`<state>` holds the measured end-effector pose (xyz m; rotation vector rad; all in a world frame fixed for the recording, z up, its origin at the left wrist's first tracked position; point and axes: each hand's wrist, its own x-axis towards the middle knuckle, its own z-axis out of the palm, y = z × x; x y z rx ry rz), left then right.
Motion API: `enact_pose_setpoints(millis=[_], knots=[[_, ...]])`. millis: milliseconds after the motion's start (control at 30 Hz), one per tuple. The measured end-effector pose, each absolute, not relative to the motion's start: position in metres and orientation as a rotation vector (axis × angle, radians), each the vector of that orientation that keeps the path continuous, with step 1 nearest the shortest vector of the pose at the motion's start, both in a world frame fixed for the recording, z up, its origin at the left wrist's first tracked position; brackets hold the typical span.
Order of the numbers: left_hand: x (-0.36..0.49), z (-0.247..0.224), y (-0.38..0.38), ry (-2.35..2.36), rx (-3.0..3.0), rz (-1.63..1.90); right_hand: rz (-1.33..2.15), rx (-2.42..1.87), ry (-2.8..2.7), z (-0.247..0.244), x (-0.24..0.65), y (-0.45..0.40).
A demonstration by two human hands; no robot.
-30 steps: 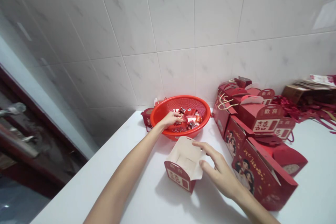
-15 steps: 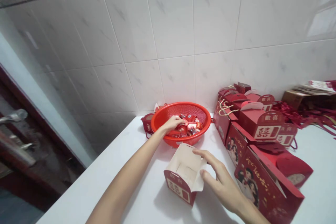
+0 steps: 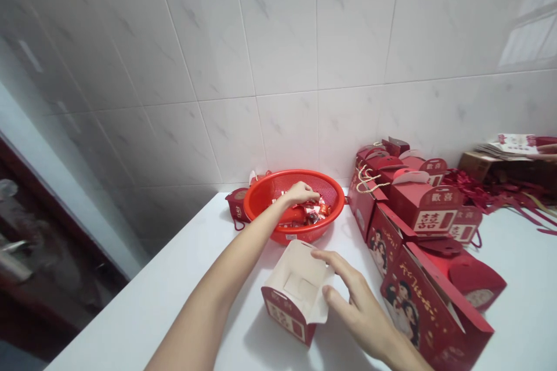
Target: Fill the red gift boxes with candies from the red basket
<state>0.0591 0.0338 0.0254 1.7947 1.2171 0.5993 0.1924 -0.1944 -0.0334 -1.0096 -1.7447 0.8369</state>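
Observation:
A red plastic basket (image 3: 256, 188) with a mesh wall holds small wrapped candies (image 3: 313, 215) in red and white. My left hand (image 3: 300, 192) reaches over its rim among them, fingers curled down; what is between the fingertips is hidden. In front of the basket stands an open-topped red gift box (image 3: 287, 310) with a pale inside and white lettering on its front. My right hand (image 3: 352, 301) grips this box at its right flap, thumb and forefinger at the edge. No contents show inside the box.
Rows of red gift boxes (image 3: 429, 208) and larger bags with a printed couple (image 3: 404, 307) line the right side. Behind them lie red ribbons (image 3: 470, 188) and a brown carton (image 3: 476, 165). A small red box (image 3: 236, 204) sits left of the basket, near the tiled wall (image 3: 287, 127).
My left hand has shifted right and deeper over the candies, its fingers now more curled. The right hand stays on the gift box. The view has turned slightly.

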Motion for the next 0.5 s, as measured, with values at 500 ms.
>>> enact_pose_setpoints(millis=[500], knots=[[0.045,0.03,0.064,1.441,1.996,-0.063,0.801,-1.012,-1.791,-0.034,0.194,-0.196]])
